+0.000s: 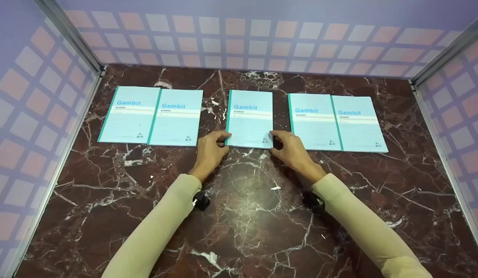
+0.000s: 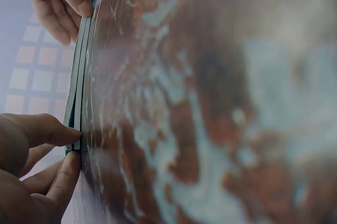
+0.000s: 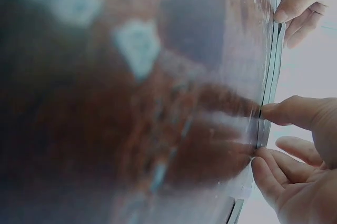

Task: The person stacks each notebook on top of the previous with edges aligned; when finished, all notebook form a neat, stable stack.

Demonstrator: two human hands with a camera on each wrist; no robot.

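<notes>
Five pale blue notebooks printed "Gambit" are laid in a row along the far side of a dark red marble table (image 1: 239, 216). The middle notebook (image 1: 249, 119) lies alone, flat on the marble, a gap kept on either side. Its near left corner is pinched by the left hand (image 1: 210, 151), and its near right corner by the right hand (image 1: 291, 150), thumbs and fingertips closed on the cover's edge (in the wrist views the edge is seen side-on, thin and layered, a thumb pressed against it). A grip at both near corners would keep the book square to the row. To the left, a pair of notebooks (image 1: 152, 116) lies overlapped; to the right, another pair (image 1: 336, 122) likewise. Tiled lilac walls (image 1: 239, 38) enclose the table.
</notes>
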